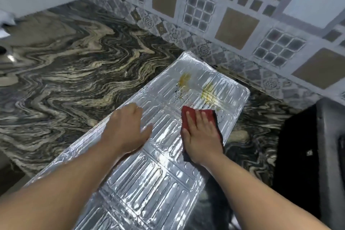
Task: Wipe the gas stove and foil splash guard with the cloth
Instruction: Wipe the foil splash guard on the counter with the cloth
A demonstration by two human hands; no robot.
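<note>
Cloth: my red cloth (209, 115) lies flat on the foil splash guard (164, 173), under my right hand (202, 136); its far edge shows past my fingertips and a dark corner shows below my wrist.
Right fingers: my fingers (200, 120) are stretched out straight and a little spread, palm down, pressing the cloth onto the foil rather than gripping it.
Left fingers: my left hand (125, 129) rests on the left side of the foil, fingers loosely curled, thumb out toward the cloth; it holds nothing that I can see.
Foil: the ribbed panel lies flat on the marbled surface (65, 73), running away from me toward the tiled wall (233, 15).
Stains: two yellow smears (209, 94) sit on the far end of the foil, just beyond the cloth.
Stove: the black stove (306, 147) stands to the right, apart from my hands.
</note>
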